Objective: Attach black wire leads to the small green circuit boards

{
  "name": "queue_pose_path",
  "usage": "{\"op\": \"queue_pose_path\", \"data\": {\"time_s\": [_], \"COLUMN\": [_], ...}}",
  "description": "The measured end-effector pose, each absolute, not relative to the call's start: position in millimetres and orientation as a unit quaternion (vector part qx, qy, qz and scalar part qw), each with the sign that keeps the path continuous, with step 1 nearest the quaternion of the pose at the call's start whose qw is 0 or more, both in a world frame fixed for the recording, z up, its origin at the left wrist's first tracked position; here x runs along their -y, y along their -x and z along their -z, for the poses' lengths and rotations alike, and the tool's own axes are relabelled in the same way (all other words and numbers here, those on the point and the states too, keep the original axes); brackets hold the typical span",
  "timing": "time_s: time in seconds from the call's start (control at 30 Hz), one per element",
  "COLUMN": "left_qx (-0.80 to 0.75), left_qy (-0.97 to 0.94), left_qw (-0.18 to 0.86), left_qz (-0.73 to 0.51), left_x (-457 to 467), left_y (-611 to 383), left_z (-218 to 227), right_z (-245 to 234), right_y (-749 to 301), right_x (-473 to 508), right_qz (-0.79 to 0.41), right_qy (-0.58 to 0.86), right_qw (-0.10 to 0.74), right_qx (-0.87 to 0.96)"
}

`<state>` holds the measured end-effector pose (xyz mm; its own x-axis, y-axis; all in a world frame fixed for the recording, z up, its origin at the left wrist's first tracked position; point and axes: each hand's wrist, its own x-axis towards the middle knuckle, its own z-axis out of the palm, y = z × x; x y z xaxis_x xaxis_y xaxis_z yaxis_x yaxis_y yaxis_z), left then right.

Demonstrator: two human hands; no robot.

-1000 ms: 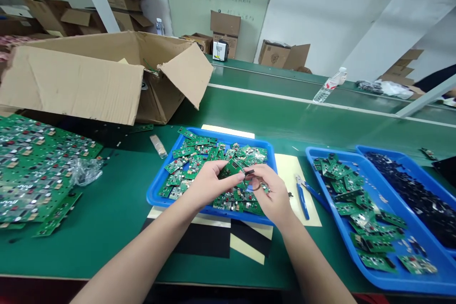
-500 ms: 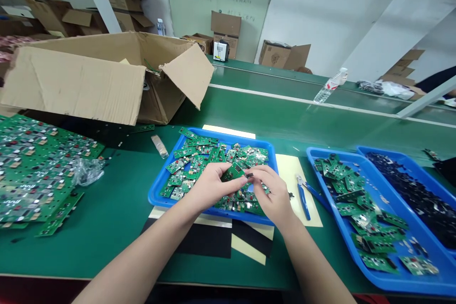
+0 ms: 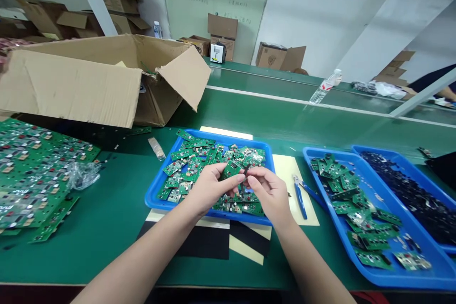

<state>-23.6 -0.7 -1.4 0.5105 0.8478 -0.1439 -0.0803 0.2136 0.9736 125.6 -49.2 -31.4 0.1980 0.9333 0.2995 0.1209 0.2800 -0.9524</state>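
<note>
My left hand point(image 3: 208, 187) pinches a small green circuit board point(image 3: 231, 169) over the middle blue tray point(image 3: 154, 190), which is heaped with several similar boards. My right hand point(image 3: 269, 192) is closed in a pinch on a small black part point(image 3: 245, 171) held against the board's right edge. Both hands hover just above the heap near the tray's front.
Blue-handled pliers point(image 3: 299, 194) lie on a yellow sheet right of the tray. Two more blue trays hold green boards point(image 3: 351, 199) and black parts point(image 3: 409, 190). Large green panels point(image 3: 32, 171) and an open cardboard box point(image 3: 103, 76) are on the left. A plastic bottle point(image 3: 324, 88) lies on the conveyor.
The hands stay together over the tray; my right hand has shifted slightly, turning the black part more upright against the board. The view has drifted a little.
</note>
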Motion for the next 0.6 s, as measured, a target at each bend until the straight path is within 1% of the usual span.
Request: {"op": "queue_pose_path", "data": {"time_s": [0.17,0.37,0.47,0.53,0.6], "left_qx": [-0.347,-0.29,-0.313,-0.341,-0.351], "left_qy": [-0.532,-0.535,-0.518,-0.515,-0.528], "left_qw": [0.705,0.732,0.73,0.714,0.699], "left_qz": [-0.317,-0.307,-0.319,-0.33,-0.332], "left_x": [2,4,2,0,0], "left_y": [21,20,19,18,18], "left_z": [3,4,5,6,6], "right_z": [33,33,29,26,23], "right_y": [-120,-123,-128,-132,-134], "right_x": [49,50,51,52,51], "right_qz": [-0.331,-0.231,-0.17,-0.14,-0.122], "right_qy": [0.513,0.522,0.521,0.518,0.504], "right_qw": [0.624,0.657,0.684,0.654,0.582], "right_qx": [0.488,0.492,0.481,0.533,0.626]}}
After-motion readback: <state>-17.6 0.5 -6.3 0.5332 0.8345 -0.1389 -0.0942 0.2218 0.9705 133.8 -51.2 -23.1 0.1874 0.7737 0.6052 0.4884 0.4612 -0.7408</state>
